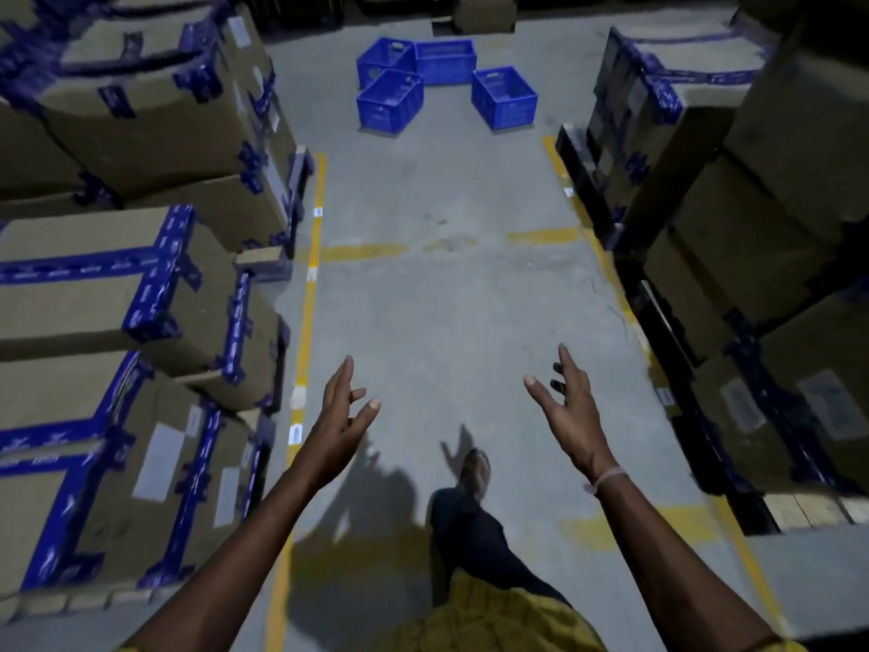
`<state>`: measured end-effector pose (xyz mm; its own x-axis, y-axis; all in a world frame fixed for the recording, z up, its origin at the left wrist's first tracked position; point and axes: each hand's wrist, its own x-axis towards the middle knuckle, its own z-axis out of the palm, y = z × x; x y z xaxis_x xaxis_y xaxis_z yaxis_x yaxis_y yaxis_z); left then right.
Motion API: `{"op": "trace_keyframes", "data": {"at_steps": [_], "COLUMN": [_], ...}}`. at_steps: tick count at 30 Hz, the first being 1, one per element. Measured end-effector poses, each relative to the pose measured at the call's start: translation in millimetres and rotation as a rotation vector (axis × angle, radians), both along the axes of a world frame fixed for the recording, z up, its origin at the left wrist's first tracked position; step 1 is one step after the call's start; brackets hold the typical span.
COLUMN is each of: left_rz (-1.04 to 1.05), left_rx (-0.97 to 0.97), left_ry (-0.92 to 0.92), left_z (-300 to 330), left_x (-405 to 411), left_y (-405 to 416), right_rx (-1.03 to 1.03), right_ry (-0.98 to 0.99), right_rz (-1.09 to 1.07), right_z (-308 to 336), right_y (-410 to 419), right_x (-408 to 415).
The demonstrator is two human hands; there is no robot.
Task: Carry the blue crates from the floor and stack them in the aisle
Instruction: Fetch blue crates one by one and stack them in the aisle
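Several blue plastic crates stand on the grey floor at the far end of the aisle. A cluster of three (390, 100) sits left of centre, and a single crate (504, 99) stands apart to their right. All look empty. My left hand (341, 423) and my right hand (571, 407) reach out in front of me, far short of the crates. Both hold nothing, their fingers loosely spread. One foot (475, 470) steps forward on the floor between my arms.
Stacked cardboard boxes with blue tape (141, 284) line the left side on pallets, and more boxes (733, 190) line the right. Yellow floor lines (308, 312) mark the aisle edges. Another cardboard box (484, 11) sits behind the crates.
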<state>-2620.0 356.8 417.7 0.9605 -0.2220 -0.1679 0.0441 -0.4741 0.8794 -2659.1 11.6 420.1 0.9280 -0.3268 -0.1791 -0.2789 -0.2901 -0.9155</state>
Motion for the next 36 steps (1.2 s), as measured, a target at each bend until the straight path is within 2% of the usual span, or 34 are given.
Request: {"op": "trace_keyframes", "data": {"at_steps": [7, 15, 20, 25, 28, 36], "left_rz": [0.037, 0.164, 0.191, 0.164, 0.140, -0.052], "left_rx": [-0.072, -0.180, -0.191, -0.186, -0.188, -0.152], "left_ry": [-0.035, -0.115, -0.148, -0.181, -0.138, -0.120], "left_z": [5.3, 19.7, 8.9, -10.5, -16.7, 13.5], "left_x": [186.7, 389.9, 513.1, 671.6, 767.0, 988.9], "left_y": [-26.4, -45.4, -43.3, -37.4, -38.4, -69.4], "right_rx": [0.075, 0.043, 0.021, 0.015, 0.035, 0.077], "right_ry": [-0.013, -0.033, -0.043, -0.064, -0.043, -0.046], "right_rz": [-0.009, 0.093, 0.122, 0.083, 0.029, -0.096], "right_z": [3.6, 40.8, 37.6, 20.5, 15.1, 17.1], "right_y": [-46.8, -70.8, -75.6, -75.5, -74.8, -94.3], "right_x": [194.7, 424.2, 562.9, 707.5, 783.8, 949.4]}}
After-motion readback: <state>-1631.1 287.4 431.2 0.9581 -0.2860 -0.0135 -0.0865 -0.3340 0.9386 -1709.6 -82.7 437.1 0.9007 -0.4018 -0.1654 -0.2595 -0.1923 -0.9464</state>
